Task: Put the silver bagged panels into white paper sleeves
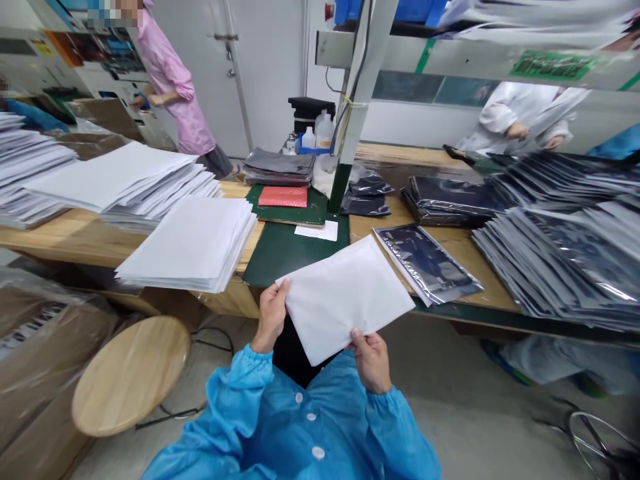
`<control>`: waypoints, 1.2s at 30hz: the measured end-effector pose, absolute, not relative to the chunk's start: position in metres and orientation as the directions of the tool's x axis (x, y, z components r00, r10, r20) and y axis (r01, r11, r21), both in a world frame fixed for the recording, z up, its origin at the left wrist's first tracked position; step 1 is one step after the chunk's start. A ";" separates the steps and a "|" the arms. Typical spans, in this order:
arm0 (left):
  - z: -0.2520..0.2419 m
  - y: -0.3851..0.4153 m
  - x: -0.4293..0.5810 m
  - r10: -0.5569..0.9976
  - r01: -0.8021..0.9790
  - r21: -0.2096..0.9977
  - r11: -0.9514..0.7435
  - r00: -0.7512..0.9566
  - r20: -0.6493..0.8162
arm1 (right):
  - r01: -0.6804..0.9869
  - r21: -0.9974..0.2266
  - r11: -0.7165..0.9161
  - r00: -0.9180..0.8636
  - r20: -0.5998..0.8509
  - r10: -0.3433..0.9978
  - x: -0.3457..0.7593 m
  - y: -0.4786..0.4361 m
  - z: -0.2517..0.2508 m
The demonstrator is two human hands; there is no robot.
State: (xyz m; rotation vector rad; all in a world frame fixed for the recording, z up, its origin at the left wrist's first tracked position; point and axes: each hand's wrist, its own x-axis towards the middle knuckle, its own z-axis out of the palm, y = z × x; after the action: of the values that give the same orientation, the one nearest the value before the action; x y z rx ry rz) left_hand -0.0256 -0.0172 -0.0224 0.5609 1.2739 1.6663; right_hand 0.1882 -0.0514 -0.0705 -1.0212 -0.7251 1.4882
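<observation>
White sheet (350,293): 12 o'clock, close.
Left hand (271,313): closed, pinching sheet's left corner.
Right hand (373,360): likewise, near edge.
Blue tray (307,151): 12 o'clock, far; white bottles (309,139) inside.
Clear packet (450,292): 1 o'clock; dark item (423,253) inside.

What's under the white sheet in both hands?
Past the lower edges of the white sheet: black fabric and the blue smock. Past its upper edge: green tabletop. Whatever lies directly beneath is hidden.

Plain white there, the flat rectangular white sheet (350,293), near; bright blue, the loose cloth sleeves (240,393)! Farther off, a flat red pouch (283,196), finely dotted; far left, a long pink cloth coat (170,87)!
</observation>
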 end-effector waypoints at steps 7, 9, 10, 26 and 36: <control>-0.037 -0.046 0.014 0.915 -0.394 0.914 0.100 -0.323 -0.240 | -0.454 -0.886 -0.094 0.209 -0.209 0.955 0.167 -0.051 -0.061; -0.038 -0.055 0.023 0.924 -0.463 0.860 0.211 -0.192 -0.331 | -0.403 -0.905 -0.139 0.215 -0.241 0.946 0.167 -0.048 -0.058; -0.038 -0.058 0.026 0.919 -0.501 0.832 0.240 -0.160 -0.361 | -0.384 -0.909 -0.165 0.205 -0.258 0.944 0.170 -0.046 -0.056; 0.035 -0.055 -0.021 0.793 -0.580 0.792 -0.193 -0.568 -0.223 | -0.302 -0.942 -0.144 -0.077 -0.127 0.989 0.217 -0.057 -0.040; 0.075 -0.055 -0.155 0.615 -0.378 0.856 -0.353 -0.783 -0.092 | -0.100 -0.963 -0.251 -0.036 -0.248 0.968 0.240 -0.048 -0.056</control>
State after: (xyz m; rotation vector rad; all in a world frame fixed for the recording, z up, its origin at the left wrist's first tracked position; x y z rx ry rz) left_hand -0.1546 -0.0553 0.0752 0.3269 1.2703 2.1529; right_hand 0.2404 -0.0476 -0.0559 -1.3000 -1.0177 1.4577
